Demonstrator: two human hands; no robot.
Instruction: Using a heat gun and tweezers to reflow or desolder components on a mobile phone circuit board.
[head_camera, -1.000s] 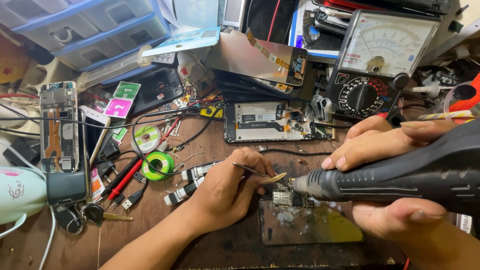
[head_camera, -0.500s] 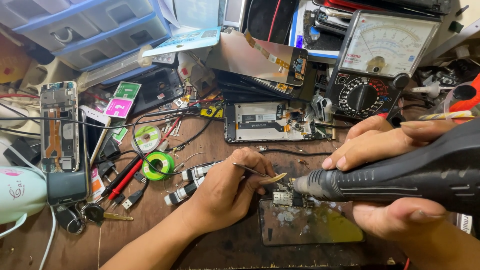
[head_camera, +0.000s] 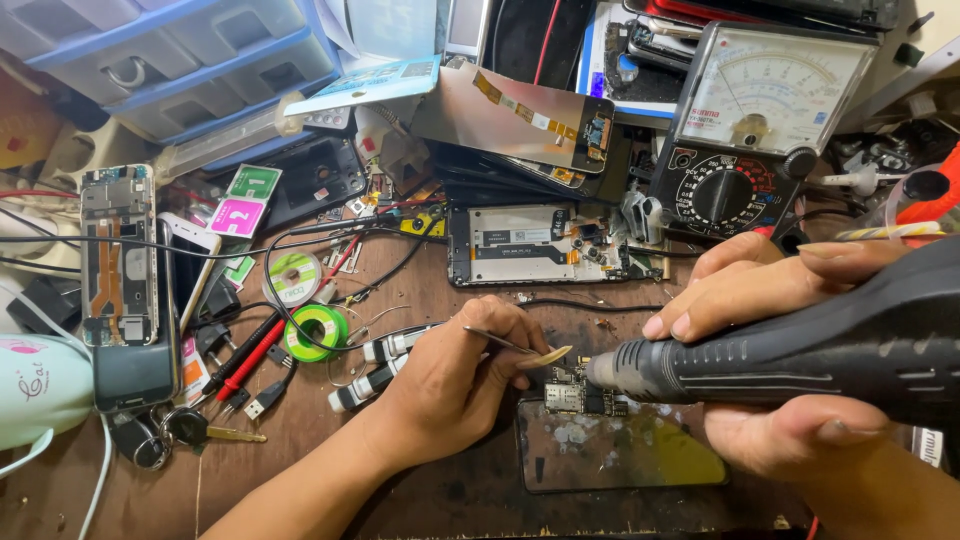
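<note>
This is a phone repair workshop, and a crowded one. The scuffed wooden worktop (head_camera: 330, 470) is strewn with opened phones: one stripped to its frame and ribbon cables (head_camera: 118, 255) at the left, another with its board exposed (head_camera: 555, 245) in the middle. An analogue multimeter (head_camera: 762, 115) with a dial and needle scale stands at the back. Red and black test probes (head_camera: 245, 360), a green solder wire spool (head_camera: 313, 330) and loose display panels (head_camera: 520, 118) lie among tangled cables. Blue plastic drawers (head_camera: 170, 60) sit behind, probably for spare parts, though their contents are hard to make out.
</note>
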